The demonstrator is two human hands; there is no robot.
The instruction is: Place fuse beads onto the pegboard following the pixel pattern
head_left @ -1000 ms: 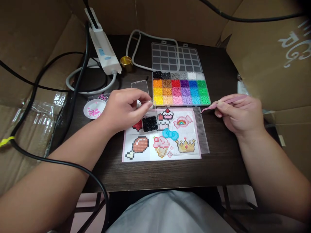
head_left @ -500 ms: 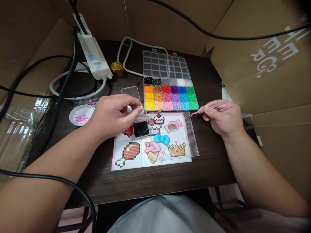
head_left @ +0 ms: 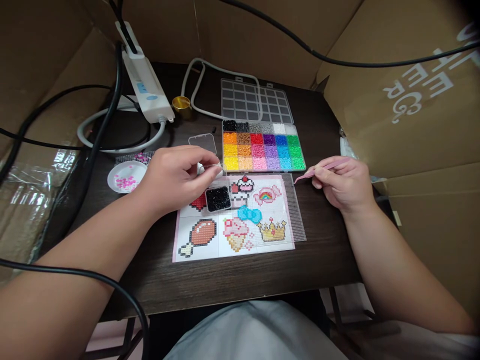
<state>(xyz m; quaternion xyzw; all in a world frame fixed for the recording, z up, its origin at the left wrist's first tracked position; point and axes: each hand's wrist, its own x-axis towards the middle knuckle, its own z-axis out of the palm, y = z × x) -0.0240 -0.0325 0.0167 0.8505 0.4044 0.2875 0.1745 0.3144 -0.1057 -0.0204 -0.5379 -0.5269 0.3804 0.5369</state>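
A pattern sheet (head_left: 202,247) with pixel pictures lies under a clear pegboard (head_left: 296,210) on the dark table. A blue bead bow (head_left: 249,215) sits on the board. My left hand (head_left: 174,177) is curled at the sheet's top left, fingertips pinched on a small clear box (head_left: 212,169), just above a small tray of black beads (head_left: 218,198). My right hand (head_left: 343,182) rests right of the board, closed on pink tweezers (head_left: 311,171) whose tip points left toward the board's corner.
An open bead case (head_left: 263,144) with coloured compartments stands behind the board, its clear lid (head_left: 255,100) folded back. A white dish of pink beads (head_left: 125,177), a gold cap (head_left: 182,104), a white power strip (head_left: 146,87) and cables lie at the left. Cardboard walls surround the table.
The view shifted, so everything moved left and down in the frame. Both hands kept their grips and places; the right hand drew slightly nearer the board.
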